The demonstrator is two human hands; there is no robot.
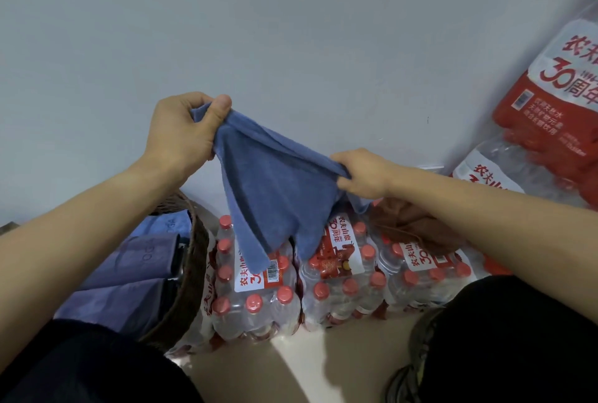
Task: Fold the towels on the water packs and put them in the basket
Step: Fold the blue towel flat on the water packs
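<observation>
Both hands pinched blue towel (275, 195) corners: left hand (182, 130) higher, right hand (362, 173) lower. Risk: uneven hold, skewed fold; hanging ends below could snag the water packs (339, 276).

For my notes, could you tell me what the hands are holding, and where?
Blue towel, held by its top edge: left hand and right hand each pinch a corner.

A plain pale grey-blue wall (291, 30) fills the upper view, meeting a smooth cream floor (339, 357) below, where soft light leaves a brighter patch crossed by shadows.
</observation>
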